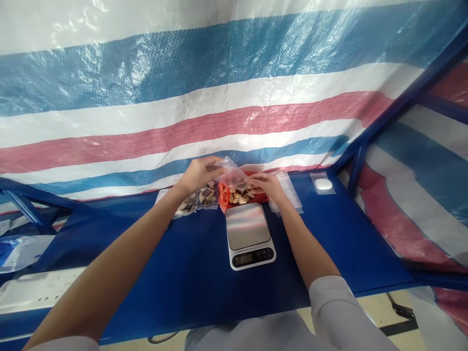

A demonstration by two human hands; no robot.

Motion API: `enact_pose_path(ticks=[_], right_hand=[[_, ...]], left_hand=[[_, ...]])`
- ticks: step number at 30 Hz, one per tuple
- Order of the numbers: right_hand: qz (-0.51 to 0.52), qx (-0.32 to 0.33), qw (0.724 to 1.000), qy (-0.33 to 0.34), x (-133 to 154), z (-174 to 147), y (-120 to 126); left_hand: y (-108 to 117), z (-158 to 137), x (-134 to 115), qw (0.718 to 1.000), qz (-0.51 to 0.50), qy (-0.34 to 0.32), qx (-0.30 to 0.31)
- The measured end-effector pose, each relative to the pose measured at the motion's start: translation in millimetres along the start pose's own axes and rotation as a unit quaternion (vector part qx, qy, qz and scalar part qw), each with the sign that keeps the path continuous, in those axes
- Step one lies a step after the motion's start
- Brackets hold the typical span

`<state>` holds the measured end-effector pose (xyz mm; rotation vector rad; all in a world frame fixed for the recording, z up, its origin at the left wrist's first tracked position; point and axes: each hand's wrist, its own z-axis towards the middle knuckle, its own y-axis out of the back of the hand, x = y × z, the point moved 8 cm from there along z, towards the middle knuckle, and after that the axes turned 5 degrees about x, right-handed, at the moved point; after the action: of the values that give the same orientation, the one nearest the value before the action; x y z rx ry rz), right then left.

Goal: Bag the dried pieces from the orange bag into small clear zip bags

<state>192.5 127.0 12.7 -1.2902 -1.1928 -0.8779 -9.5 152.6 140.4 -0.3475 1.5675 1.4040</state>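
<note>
Holding one clear bag (234, 176) up over the open red bag (223, 196) of dried-looking pieces (241, 197), both hands: left hand (195, 177) pinches one side, right hand (269, 186) pinches the other. Clear bag should handle light, limp, slippery, hard to tear; best hold is the rim, one edge per side. Pieces look light, firm. Counts: one scale (248, 226), one red bag, two filled clear bags (208, 197) left of it, one white rounded item (323, 184) on counter (183, 278); flat clear plastic (291, 192) at right, number unclear.
</note>
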Motion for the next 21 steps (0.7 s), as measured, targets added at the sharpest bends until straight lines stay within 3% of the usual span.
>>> enact_pose_path(ticks=[6,11,17,21], right_hand=[[0.013,-0.044,0.998,0.037,9,-17,11],[0.045,-0.112,0.99,0.067,6,-32,19],[-0.03,-0.083,0.99,0.108,11,-44,8],[-0.062,-0.09,0.989,0.104,15,-52,18]], left_hand=[[-3,-12,-6,0.998,0.019,0.004,-0.061],[-9,-34,2,0.985,-0.061,0.017,-0.162],[-53,-58,22,0.935,-0.291,0.072,-0.19],[-75,-71,32,0.919,-0.337,0.091,-0.182]])
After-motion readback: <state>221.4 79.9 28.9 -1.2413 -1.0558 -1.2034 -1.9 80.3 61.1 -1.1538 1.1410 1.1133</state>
